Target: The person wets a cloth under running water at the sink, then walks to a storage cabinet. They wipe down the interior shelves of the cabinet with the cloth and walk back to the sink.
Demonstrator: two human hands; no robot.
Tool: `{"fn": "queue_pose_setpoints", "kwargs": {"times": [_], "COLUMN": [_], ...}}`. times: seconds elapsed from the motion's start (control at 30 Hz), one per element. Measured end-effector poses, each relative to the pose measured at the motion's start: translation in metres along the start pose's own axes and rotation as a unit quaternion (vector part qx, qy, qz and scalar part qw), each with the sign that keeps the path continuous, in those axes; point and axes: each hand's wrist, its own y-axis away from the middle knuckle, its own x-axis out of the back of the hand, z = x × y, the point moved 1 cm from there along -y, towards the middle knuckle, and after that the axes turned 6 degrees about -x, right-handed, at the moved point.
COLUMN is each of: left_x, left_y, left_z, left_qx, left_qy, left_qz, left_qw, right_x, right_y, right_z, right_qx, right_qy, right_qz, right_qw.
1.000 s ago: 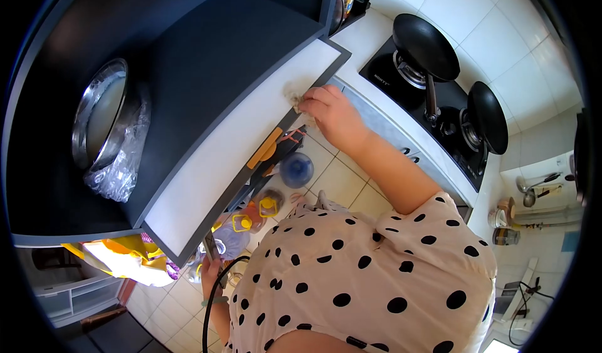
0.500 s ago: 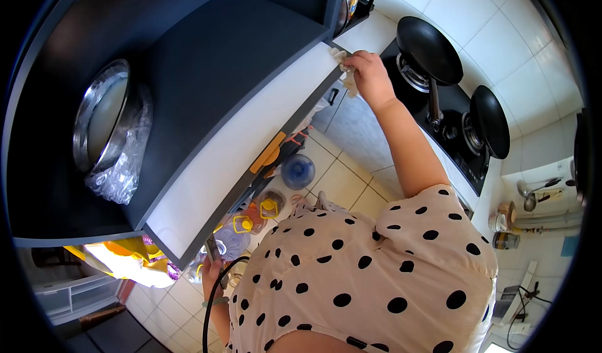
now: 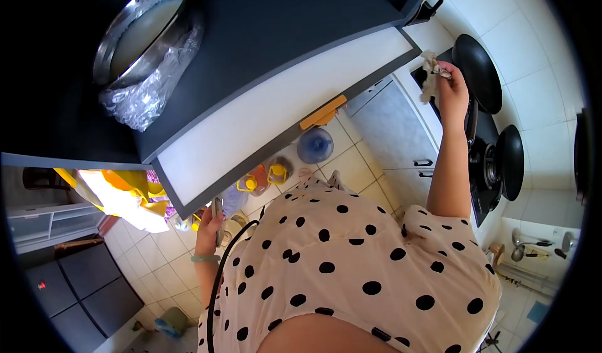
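Observation:
A crumpled pale cloth (image 3: 429, 77) hangs from my right hand (image 3: 453, 96), whose fingers pinch it above the edge of the stove, just right of the drawer's far corner. The white drawer (image 3: 282, 108) stands pulled out beneath a dark shelf. An orange-brown handle (image 3: 323, 112) sits on its front edge. My left hand (image 3: 209, 230), low by the drawer's near corner, grips a thin flat object (image 3: 218, 218) that looks like a phone. A metal bowl (image 3: 141, 33) with whitish content and clear plastic around it rests on the dark shelf.
Two black pans (image 3: 478, 74) stand on the gas stove (image 3: 480, 177) at the right. On the tiled floor are a blue water jug (image 3: 315, 146) and bottles with yellow handles (image 3: 277, 172). A yellow bag (image 3: 119, 190) lies at the left. A black cable (image 3: 219, 278) runs past my left arm.
My right hand has moved up and right with the cloth, off the drawer's edge and over to the stove. The view has turned and shifted. My left hand keeps its grip.

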Motion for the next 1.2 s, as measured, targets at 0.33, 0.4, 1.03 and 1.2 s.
{"fn": "queue_pose_setpoints", "kwargs": {"times": [0.33, 0.4, 1.03, 1.2], "left_x": [0.007, 0.007, 0.044, 0.061], "left_y": [-0.011, -0.011, 0.023, 0.03], "left_z": [-0.01, -0.009, -0.014, -0.031], "left_qx": [0.003, 0.005, 0.012, -0.005], "left_qy": [0.015, 0.029, 0.032, 0.045], "left_qz": [-0.043, -0.054, -0.011, -0.012], "left_qw": [0.999, 0.998, 0.999, 0.999], "right_x": [-0.083, -0.096, -0.166, -0.198], "right_y": [0.119, 0.129, 0.188, 0.223], "right_z": [-0.129, -0.134, -0.15, -0.169], "right_qx": [0.394, 0.461, 0.481, 0.474], "right_qy": [0.094, 0.121, 0.116, 0.03], "right_qz": [-0.283, -0.279, -0.359, -0.439], "right_qw": [0.869, 0.834, 0.791, 0.762]}}
